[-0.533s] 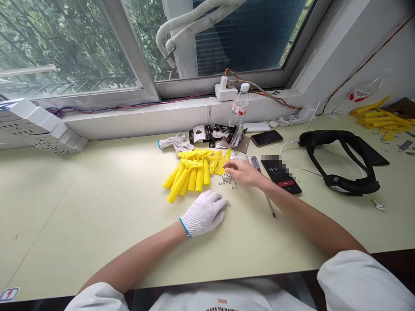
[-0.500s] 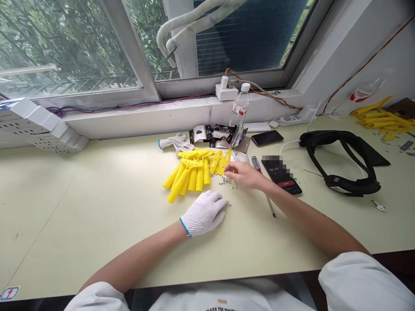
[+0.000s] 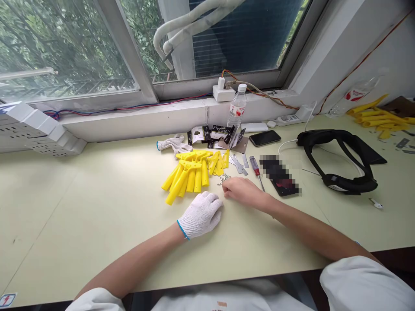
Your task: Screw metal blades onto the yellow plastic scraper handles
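My left hand (image 3: 202, 215), in a white knit glove with a blue cuff, rests on the table below the yellow plastic handles (image 3: 181, 180). Its fingers curl downward and their tips are hidden. My bare right hand (image 3: 241, 192) is closed on the tabletop just right of the glove; what it holds, if anything, is hidden. Small metal nuts or screws (image 3: 223, 178) lie in a loose pile right behind it. Flat yellow pieces (image 3: 218, 163) and thin metal blades (image 3: 239, 165) lie behind the pile. A screwdriver (image 3: 256, 169) with a red and clear handle is to the right.
Two phones (image 3: 265, 138), (image 3: 282, 179) and a black headset (image 3: 340, 162) lie to the right. Behind are a spare glove (image 3: 175, 144), black packaging (image 3: 198, 134) and a water bottle (image 3: 237, 108). White boxes (image 3: 42, 129) stand at the far left. An earbud (image 3: 376, 203) lies near the right.
My right hand has moved down and toward me, from behind the nuts to beside the glove, uncovering the blades and the screwdriver handle. The glove has barely moved, and the view has shifted slightly.
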Tool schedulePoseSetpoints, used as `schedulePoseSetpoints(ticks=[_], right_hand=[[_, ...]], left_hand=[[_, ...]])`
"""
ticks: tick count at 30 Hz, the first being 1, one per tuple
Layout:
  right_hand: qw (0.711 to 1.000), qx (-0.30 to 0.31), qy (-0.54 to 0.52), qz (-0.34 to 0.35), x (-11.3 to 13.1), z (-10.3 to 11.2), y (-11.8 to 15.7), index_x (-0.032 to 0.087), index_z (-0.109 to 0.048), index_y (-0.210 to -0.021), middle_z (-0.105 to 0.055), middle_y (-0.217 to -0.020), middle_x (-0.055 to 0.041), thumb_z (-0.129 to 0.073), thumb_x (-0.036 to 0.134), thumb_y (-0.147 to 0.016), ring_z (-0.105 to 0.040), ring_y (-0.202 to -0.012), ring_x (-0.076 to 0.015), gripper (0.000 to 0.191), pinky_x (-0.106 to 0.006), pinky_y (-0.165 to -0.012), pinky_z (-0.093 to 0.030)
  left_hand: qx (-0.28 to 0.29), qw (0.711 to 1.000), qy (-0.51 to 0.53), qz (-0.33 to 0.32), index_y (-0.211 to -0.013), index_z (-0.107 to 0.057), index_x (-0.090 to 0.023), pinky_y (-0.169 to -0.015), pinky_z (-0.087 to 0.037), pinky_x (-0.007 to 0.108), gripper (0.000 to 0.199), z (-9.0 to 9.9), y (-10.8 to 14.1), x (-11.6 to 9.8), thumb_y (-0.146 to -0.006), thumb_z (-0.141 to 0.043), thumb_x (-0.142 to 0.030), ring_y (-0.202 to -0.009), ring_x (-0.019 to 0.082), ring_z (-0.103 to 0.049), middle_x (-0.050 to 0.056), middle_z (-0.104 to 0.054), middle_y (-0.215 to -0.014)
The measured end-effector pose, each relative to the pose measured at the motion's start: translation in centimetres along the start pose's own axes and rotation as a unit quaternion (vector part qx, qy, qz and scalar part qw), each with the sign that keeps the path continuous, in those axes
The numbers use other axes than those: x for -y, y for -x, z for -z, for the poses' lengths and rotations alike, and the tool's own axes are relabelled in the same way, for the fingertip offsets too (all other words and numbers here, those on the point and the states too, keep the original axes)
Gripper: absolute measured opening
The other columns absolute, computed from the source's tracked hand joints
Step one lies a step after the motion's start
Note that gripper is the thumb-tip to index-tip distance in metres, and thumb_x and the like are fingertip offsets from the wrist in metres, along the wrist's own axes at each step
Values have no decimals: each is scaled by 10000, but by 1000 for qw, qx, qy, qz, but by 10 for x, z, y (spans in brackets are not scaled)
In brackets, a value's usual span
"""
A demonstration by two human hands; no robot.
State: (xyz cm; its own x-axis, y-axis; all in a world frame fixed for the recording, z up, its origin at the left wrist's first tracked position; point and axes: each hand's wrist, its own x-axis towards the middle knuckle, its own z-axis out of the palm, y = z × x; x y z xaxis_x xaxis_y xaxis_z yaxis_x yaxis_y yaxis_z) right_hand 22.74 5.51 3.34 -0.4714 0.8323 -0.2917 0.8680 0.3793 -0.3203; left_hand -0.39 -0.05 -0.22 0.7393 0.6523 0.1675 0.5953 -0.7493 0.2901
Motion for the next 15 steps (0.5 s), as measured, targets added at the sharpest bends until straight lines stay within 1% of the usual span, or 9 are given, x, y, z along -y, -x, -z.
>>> schedulePoseSetpoints(ticks=[3,5,7,10,13,15], right_hand=[[999,-40,25,0,0,0,-3,196,-699,-958,-767,-1089,-75,-606,185,-1039,-696,-931,-211,124,-300,-663,-315],[998,-56,41,2,2,-1,-3,184,-705,-966,-757,-1078,-89,-592,170,-1048,-696,-915,-218,140,-307,-664,-333],[996,-68,54,4,5,-2,-2,169,-712,-972,-751,-1059,-108,-566,147,-1054,-699,-913,-232,169,-315,-679,-373],[993,-95,66,18,15,-10,3,151,-717,-1045,-742,-1096,-141,-486,118,-1073,-697,-1005,-265,235,-335,-768,-468],[983,-152,40,90,29,-30,10,146,-701,-1180,-737,-1155,-154,-444,72,-1052,-675,-1097,-285,296,-386,-908,-549],[971,-187,4,149,39,-49,16,146,-648,-1350,-731,-1254,-164,-419,-3,-986,-667,-1164,-293,456,-435,-1010,-570]], left_hand=[[7,1000,8,-1,-1158,-679,-214,-888,-528,441,189,1,0,1,-1041,-536,-255,-982,285,-600,107,-688,-1124],[12,1000,11,0,-1163,-683,-215,-881,-529,440,192,2,-1,2,-1033,-549,-259,-972,283,-597,105,-685,-1123],[14,1000,11,0,-1167,-689,-217,-873,-530,439,197,3,-1,2,-1030,-553,-260,-962,280,-596,104,-682,-1117],[12,1000,14,-5,-1187,-699,-217,-859,-536,442,222,1,-2,3,-1024,-552,-248,-950,279,-605,107,-685,-1111],[-13,1000,18,-2,-1193,-716,-195,-852,-555,470,253,-8,-2,5,-1016,-541,-238,-979,302,-632,139,-693,-1148],[-34,999,32,12,-1199,-725,-172,-896,-573,513,277,-18,-1,6,-989,-552,-224,-1044,336,-653,169,-698,-1163]])
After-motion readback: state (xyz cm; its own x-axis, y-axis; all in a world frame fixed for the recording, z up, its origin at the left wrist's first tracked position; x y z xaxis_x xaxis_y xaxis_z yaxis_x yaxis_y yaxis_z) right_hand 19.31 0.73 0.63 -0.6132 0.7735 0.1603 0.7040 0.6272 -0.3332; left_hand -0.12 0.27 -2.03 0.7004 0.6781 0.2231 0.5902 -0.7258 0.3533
